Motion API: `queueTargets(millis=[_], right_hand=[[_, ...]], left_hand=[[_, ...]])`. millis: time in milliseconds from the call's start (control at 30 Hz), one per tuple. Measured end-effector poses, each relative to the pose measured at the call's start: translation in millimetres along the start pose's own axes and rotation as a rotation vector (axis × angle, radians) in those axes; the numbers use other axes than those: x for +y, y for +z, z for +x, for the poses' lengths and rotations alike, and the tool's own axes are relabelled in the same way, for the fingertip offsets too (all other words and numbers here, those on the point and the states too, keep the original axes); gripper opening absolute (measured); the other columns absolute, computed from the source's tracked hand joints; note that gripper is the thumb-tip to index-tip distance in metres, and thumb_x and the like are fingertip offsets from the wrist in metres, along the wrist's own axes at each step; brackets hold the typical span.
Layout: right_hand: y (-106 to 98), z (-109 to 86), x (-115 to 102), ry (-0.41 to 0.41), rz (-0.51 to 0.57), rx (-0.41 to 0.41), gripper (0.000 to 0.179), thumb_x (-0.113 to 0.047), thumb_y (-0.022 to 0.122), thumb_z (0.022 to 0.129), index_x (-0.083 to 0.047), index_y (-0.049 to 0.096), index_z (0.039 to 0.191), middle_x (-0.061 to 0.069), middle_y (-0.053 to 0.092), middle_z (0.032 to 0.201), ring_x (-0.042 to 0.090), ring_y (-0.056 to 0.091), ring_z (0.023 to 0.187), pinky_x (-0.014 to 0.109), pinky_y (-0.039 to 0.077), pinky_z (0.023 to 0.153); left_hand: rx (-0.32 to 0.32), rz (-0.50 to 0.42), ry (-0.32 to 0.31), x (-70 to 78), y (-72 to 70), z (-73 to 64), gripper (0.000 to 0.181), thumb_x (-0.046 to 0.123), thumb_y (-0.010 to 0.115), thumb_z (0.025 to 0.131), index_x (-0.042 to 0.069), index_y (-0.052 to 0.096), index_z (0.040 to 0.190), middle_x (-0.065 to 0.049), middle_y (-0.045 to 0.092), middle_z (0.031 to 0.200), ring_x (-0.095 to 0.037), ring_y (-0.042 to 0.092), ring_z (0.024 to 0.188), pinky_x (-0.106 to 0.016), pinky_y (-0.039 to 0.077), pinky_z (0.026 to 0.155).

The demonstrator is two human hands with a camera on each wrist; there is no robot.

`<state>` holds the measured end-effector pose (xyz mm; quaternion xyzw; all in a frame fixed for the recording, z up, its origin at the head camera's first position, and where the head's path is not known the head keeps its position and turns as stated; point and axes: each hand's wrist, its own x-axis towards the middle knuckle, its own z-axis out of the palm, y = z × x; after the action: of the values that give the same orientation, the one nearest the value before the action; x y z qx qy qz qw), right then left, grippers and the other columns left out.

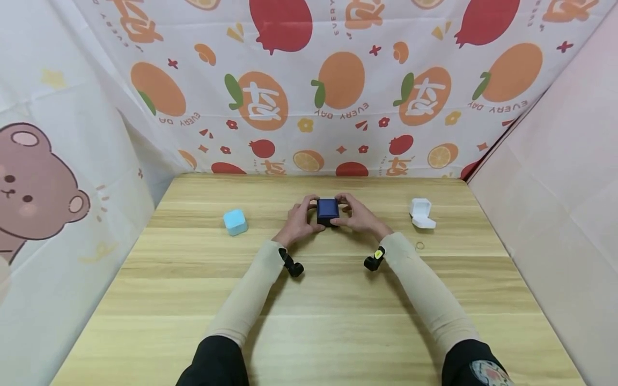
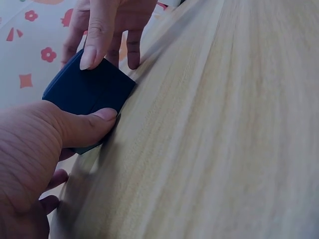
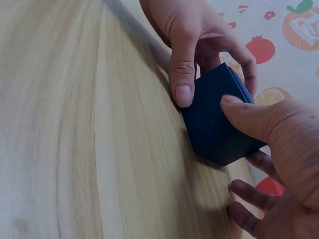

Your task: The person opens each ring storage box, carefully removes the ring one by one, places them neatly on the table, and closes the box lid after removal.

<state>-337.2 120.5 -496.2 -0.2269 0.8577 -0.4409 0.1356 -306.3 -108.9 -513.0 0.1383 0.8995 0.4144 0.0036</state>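
Dark blue box [image 1: 328,211] sits between the left hand [image 1: 300,221], pinching its base [image 3: 200,130], and the right hand [image 1: 359,215], gripping its lid [image 3: 211,90], probably to steady both halves.

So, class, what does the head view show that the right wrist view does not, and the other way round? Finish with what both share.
Only the head view: the light blue box, the open white case, the thin ring lying near it, and the bear print.

Only the right wrist view: a clear seam across the side of the dark blue box.

Both: that dark blue box held by the left hand and right hand, the wooden table and the fruit-print cloth.
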Motion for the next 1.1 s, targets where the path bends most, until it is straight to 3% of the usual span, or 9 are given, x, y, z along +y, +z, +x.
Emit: queueTargets(millis=[233, 467, 1100], right_hand=[[2.6, -1.8, 4.6, -0.002, -0.004, 0.015, 0.061, -0.031, 0.077, 0.091, -0.014, 0.046, 0.140, 0.009, 0.052, 0.148, 0.034, 0.050, 0.136, 0.051, 0.041, 0.115], [2.6, 0.6, 3.6, -0.023, 0.009, 0.027, 0.058, -0.033, 0.077, 0.091, -0.015, 0.048, 0.137, 0.008, 0.053, 0.147, 0.033, 0.050, 0.135, 0.051, 0.041, 0.114], [0.7, 3.6, 4.4, 0.005, 0.026, 0.033, 0.053, -0.033, 0.079, 0.089, -0.018, 0.051, 0.132, 0.006, 0.052, 0.150, 0.031, 0.049, 0.136, 0.050, 0.041, 0.115]], left_hand=[[-0.009, -0.011, -0.023, -0.9, 2.1, -3.6, 0.083, 0.019, 0.087, 0.081, 0.025, 0.038, 0.147, -0.016, 0.060, 0.146, -0.038, 0.044, 0.131, -0.058, 0.026, 0.118], [0.022, -0.015, -0.054, -5.8, 3.6, -1.5, 0.082, 0.018, 0.086, 0.081, 0.031, 0.038, 0.147, -0.014, 0.060, 0.146, -0.036, 0.041, 0.134, -0.059, 0.031, 0.117], [0.025, 0.011, -0.044, -7.4, 3.1, 1.4, 0.083, 0.023, 0.088, 0.079, 0.032, 0.040, 0.146, -0.012, 0.061, 0.145, -0.035, 0.042, 0.130, -0.057, 0.023, 0.116]])
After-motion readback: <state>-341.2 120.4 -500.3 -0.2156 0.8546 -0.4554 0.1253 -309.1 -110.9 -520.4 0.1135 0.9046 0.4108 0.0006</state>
